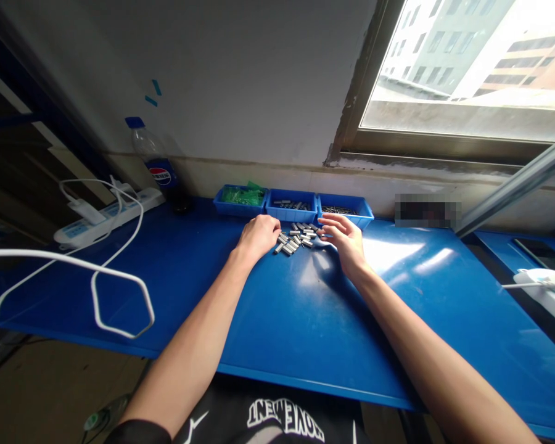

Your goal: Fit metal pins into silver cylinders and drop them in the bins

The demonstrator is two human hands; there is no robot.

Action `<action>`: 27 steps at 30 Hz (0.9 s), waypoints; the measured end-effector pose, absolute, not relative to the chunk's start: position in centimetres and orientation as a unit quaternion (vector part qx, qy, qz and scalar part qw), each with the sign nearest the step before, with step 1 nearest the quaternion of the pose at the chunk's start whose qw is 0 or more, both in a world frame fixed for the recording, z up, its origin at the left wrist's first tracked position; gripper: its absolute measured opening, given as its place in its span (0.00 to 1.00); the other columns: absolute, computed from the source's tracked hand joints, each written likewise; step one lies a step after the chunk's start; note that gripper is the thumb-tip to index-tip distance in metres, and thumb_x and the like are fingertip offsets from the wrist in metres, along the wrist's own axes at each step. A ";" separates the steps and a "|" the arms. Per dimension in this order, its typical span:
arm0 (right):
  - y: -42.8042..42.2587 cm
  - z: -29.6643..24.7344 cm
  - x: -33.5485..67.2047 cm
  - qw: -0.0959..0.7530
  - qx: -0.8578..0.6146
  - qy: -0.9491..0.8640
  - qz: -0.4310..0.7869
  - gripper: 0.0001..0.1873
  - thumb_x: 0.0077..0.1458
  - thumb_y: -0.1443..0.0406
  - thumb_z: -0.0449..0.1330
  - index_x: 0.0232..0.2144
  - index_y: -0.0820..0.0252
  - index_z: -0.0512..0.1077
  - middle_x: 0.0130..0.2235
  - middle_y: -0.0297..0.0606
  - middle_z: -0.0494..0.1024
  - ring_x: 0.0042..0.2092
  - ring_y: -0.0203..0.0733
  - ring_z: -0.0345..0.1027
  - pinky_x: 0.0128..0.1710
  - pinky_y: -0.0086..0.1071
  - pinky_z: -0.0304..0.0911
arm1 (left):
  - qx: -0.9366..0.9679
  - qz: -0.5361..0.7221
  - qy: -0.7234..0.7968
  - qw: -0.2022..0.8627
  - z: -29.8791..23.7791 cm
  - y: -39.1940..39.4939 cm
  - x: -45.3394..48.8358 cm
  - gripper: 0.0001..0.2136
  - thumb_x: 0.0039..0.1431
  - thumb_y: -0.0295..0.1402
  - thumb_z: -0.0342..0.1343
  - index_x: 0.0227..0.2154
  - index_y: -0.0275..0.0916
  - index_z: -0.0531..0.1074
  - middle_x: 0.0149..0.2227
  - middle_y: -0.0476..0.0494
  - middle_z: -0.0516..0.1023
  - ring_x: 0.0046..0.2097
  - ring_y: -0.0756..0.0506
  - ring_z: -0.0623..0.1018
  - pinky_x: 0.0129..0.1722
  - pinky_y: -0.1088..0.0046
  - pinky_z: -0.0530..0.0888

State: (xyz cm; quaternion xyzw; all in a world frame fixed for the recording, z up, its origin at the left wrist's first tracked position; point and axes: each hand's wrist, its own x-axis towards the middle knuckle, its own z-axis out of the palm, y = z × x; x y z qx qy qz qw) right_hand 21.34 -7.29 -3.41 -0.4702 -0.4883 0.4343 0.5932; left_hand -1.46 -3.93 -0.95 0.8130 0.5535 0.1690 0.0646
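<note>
A loose pile of several small silver metal pieces lies on the blue table, just in front of three blue bins. My left hand rests knuckles-up at the pile's left edge, fingers curled under; whether it holds anything is hidden. My right hand sits at the pile's right edge, fingers stretched out toward the pieces and slightly spread, nothing visibly gripped.
Three blue bins stand by the wall: one with green parts, one with silver pieces, one with dark small parts. A Pepsi bottle, a white power strip and looping white cable lie left. Another white device sits right.
</note>
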 end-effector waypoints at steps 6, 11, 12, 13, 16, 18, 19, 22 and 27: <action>-7.4 -3.2 21.2 0.592 -0.471 -0.483 0.441 0.18 0.50 0.59 0.66 0.45 0.56 0.78 0.48 0.42 0.82 0.38 0.42 0.76 0.39 0.39 0.73 | 0.826 0.196 0.526 0.051 -1.6 -3.6 -1.7 0.14 0.62 0.26 0.55 0.48 0.40 0.81 0.50 0.39 0.82 0.51 0.39 0.81 0.54 0.65 0.77; -7.5 -3.1 21.1 0.589 -0.477 -0.476 0.446 0.18 0.50 0.59 0.66 0.44 0.56 0.77 0.47 0.42 0.82 0.37 0.42 0.76 0.38 0.37 0.72 | 0.848 0.176 0.494 0.073 -2.2 -3.3 -1.5 0.16 0.62 0.24 0.55 0.48 0.41 0.82 0.53 0.41 0.82 0.55 0.40 0.80 0.59 0.67 0.75; -7.5 -3.1 21.1 0.587 -0.477 -0.477 0.447 0.18 0.50 0.59 0.66 0.44 0.56 0.77 0.47 0.42 0.82 0.37 0.42 0.76 0.38 0.37 0.72 | 0.842 0.173 0.504 0.078 -2.2 -3.3 -1.5 0.15 0.62 0.25 0.55 0.47 0.40 0.82 0.51 0.41 0.83 0.53 0.40 0.81 0.57 0.67 0.76; -7.5 -3.1 21.1 0.586 -0.477 -0.478 0.449 0.18 0.50 0.59 0.66 0.44 0.56 0.77 0.46 0.42 0.82 0.37 0.42 0.76 0.38 0.37 0.71 | 0.836 0.172 0.514 0.082 -2.2 -3.2 -1.5 0.14 0.62 0.25 0.54 0.45 0.40 0.83 0.49 0.41 0.83 0.52 0.40 0.81 0.56 0.67 0.77; -7.5 -3.0 21.1 0.584 -0.476 -0.476 0.453 0.17 0.50 0.58 0.66 0.43 0.56 0.77 0.45 0.41 0.83 0.37 0.42 0.76 0.38 0.37 0.71 | 0.823 0.182 0.530 0.092 -2.2 -3.2 -1.7 0.14 0.62 0.24 0.54 0.42 0.41 0.83 0.45 0.40 0.84 0.47 0.39 0.83 0.53 0.66 0.78; -7.5 -3.0 21.1 0.584 -0.477 -0.470 0.458 0.17 0.49 0.58 0.66 0.42 0.56 0.77 0.44 0.41 0.83 0.36 0.41 0.75 0.37 0.37 0.70 | 0.821 0.192 0.530 0.093 -2.3 -3.2 -1.7 0.15 0.62 0.23 0.53 0.43 0.40 0.83 0.44 0.39 0.84 0.47 0.39 0.83 0.51 0.65 0.79; -7.5 -3.0 21.1 0.585 -0.478 -0.467 0.460 0.17 0.49 0.58 0.66 0.42 0.56 0.77 0.44 0.41 0.83 0.35 0.41 0.75 0.37 0.37 0.70 | 0.821 0.198 0.527 0.092 -2.3 -3.2 -1.7 0.16 0.62 0.22 0.52 0.45 0.40 0.82 0.45 0.39 0.83 0.47 0.39 0.83 0.51 0.65 0.79; -7.5 -2.9 21.0 0.587 -0.476 -0.459 0.467 0.17 0.48 0.59 0.67 0.42 0.56 0.78 0.42 0.40 0.83 0.35 0.40 0.74 0.36 0.36 0.69 | 0.818 0.244 0.513 0.093 -2.3 -3.1 -1.4 0.18 0.64 0.22 0.50 0.49 0.38 0.81 0.47 0.37 0.82 0.48 0.40 0.82 0.52 0.64 0.79; -7.6 -2.9 21.1 0.579 -0.474 -0.468 0.470 0.16 0.49 0.59 0.67 0.42 0.56 0.78 0.39 0.38 0.84 0.34 0.40 0.74 0.37 0.36 0.70 | 0.767 0.402 0.464 0.187 -1.5 -3.2 -0.5 0.12 0.63 0.24 0.55 0.45 0.38 0.81 0.44 0.41 0.84 0.46 0.44 0.83 0.52 0.68 0.80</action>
